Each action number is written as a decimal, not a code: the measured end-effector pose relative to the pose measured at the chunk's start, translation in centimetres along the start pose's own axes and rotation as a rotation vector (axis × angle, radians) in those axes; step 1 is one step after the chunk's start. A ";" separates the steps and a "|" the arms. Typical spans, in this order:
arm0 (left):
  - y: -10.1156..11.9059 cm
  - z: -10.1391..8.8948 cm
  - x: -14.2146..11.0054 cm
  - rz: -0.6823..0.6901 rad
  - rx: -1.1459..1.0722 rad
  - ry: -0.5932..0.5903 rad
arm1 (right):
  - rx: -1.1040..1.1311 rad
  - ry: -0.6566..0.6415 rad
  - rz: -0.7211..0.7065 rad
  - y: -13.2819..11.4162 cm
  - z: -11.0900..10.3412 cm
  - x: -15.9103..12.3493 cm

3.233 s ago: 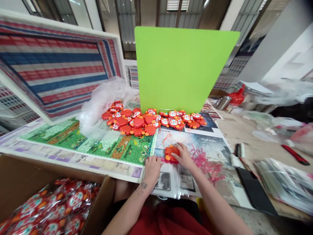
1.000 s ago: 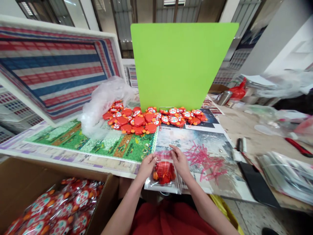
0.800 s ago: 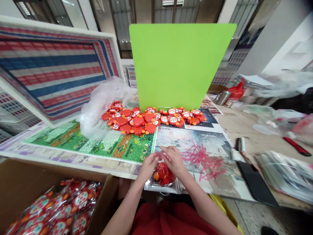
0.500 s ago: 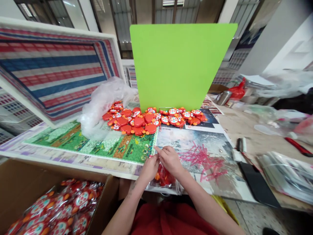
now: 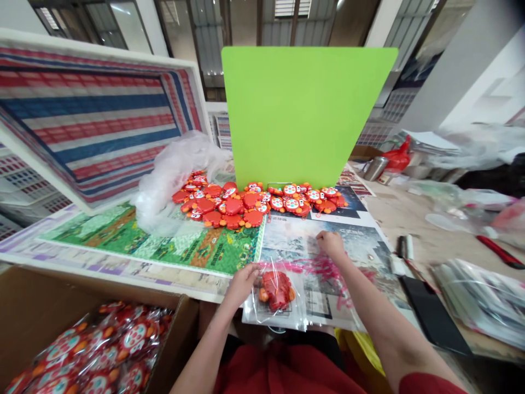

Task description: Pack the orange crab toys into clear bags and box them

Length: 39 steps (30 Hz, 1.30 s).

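Observation:
My left hand [image 5: 245, 279] pinches the upper left edge of a clear plastic bag [image 5: 301, 309] at the table's front edge. Inside the bag lies a red crab-shaped toy [image 5: 276, 290] with orange feet, its plain red side up. To the right, my right hand [image 5: 331, 244] is away from the bag, its fingers curled closed above the printed sheet. Whether anything is in those fingers is hidden. Thin pink strips [image 5: 328, 268] lie in a heap below that wrist, some blurred and reaching toward the bag.
Loose red toys [image 5: 233, 206] are piled before an upright green board [image 5: 307, 115]. A cardboard box [image 5: 180, 312] at lower left holds bagged toys. Left stands a tilted striped-lined crate [image 5: 98, 115] beside crumpled clear plastic [image 5: 164, 186]. A black phone-like slab [image 5: 435, 314] and bagged stacks [image 5: 484, 295] lie right.
My hands were together at the bag's top; my right hand has moved up and right, away from it. My left hand stays on the bag, which now lies flatter with the toy in view.

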<state>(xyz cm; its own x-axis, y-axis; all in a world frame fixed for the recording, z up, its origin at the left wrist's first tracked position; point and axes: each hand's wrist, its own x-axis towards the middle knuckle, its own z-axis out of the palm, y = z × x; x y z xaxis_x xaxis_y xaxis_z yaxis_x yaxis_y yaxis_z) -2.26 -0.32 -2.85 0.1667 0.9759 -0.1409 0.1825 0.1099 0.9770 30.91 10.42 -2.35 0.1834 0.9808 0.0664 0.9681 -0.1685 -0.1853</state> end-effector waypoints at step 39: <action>5.1 -1.7 -1.4 -0.109 -0.360 0.040 | 1.176 -0.418 -0.370 -8.1 -1.7 -9.3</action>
<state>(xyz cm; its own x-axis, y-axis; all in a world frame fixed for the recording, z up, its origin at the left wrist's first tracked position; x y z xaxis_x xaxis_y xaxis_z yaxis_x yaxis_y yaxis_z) -3.23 -0.76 2.63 0.1255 0.9608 -0.2473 -0.1565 0.2653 0.9514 21.66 2.50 0.24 -0.3333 0.9424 0.0289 0.1820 0.0943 -0.9788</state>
